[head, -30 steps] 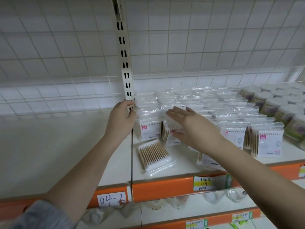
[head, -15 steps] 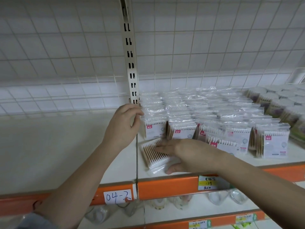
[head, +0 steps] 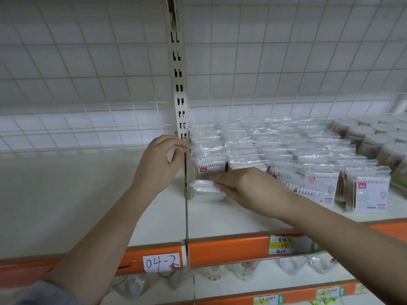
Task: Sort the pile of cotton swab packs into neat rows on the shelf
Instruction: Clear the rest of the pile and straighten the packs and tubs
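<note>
Rows of clear cotton swab packs [head: 275, 148] stand on the white shelf [head: 231, 219], right of the slotted post. My right hand [head: 248, 188] grips one loose pack [head: 204, 191], fingers over its top and thumb underneath. This pack is tipped up on its edge in front of the leftmost row, close to the post. My left hand [head: 160, 164] has curled fingers, and its fingertips pinch the top corner of the leftmost standing pack [head: 209, 166] beside the post. A few front packs to the right lean against each other.
The slotted upright post [head: 179, 84] divides two shelf bays in front of a wire grid back. Round swab tubs [head: 374, 137] fill the far right. The orange shelf edge [head: 229, 249] bears a "04-2" label [head: 161, 263] and a price tag [head: 280, 245]. Tape rolls lie on the lower shelf.
My right hand dropped from the front row onto the flat loose pack, picked it up and carried it left and back toward the post. My left hand stayed at the row's left end.
</note>
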The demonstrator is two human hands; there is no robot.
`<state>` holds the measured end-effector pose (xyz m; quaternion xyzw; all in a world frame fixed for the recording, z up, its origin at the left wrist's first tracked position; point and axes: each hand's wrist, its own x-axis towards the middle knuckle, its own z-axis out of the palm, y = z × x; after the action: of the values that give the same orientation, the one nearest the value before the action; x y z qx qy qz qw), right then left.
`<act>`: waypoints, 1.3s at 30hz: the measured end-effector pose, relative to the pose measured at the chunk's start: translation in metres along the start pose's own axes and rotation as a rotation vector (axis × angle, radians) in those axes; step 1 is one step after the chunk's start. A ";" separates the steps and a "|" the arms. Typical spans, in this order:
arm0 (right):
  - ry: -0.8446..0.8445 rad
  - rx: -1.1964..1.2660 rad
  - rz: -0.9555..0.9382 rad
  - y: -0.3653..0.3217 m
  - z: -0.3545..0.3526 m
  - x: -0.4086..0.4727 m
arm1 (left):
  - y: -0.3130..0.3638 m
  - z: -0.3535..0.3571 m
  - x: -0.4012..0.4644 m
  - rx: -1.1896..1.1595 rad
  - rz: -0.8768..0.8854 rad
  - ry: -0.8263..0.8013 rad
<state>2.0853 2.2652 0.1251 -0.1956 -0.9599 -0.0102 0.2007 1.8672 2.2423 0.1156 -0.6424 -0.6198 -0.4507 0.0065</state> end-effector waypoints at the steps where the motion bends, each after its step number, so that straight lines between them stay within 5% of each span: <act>1: -0.015 0.029 0.026 -0.001 -0.003 0.005 | 0.001 0.000 0.001 -0.008 -0.005 -0.002; 7: -0.081 -0.003 0.153 0.016 0.005 0.023 | 0.012 -0.003 -0.003 -0.117 -0.039 -0.190; 12: 0.146 -0.017 0.075 0.012 0.009 0.015 | 0.012 -0.005 -0.012 -0.143 -0.049 -0.468; 17: 0.347 0.022 0.217 0.028 -0.003 -0.007 | 0.009 0.001 -0.015 -0.143 -0.117 -0.353; 22: 0.027 0.103 0.504 0.049 -0.026 -0.022 | 0.008 0.007 -0.016 -0.269 -0.215 -0.308; 25: 0.005 0.101 0.550 0.054 -0.026 -0.021 | 0.009 0.010 -0.017 -0.310 -0.242 -0.286; 35: 0.167 0.073 0.583 0.041 -0.038 -0.042 | 0.015 0.007 0.001 -0.194 0.021 -0.202; 39: 0.093 0.097 0.718 0.039 -0.053 -0.063 | 0.033 0.014 0.019 -0.189 0.049 -0.279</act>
<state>2.1729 2.2727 0.1467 -0.5098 -0.8192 0.0977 0.2438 1.8983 2.2574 0.1368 -0.7115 -0.5537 -0.4131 -0.1288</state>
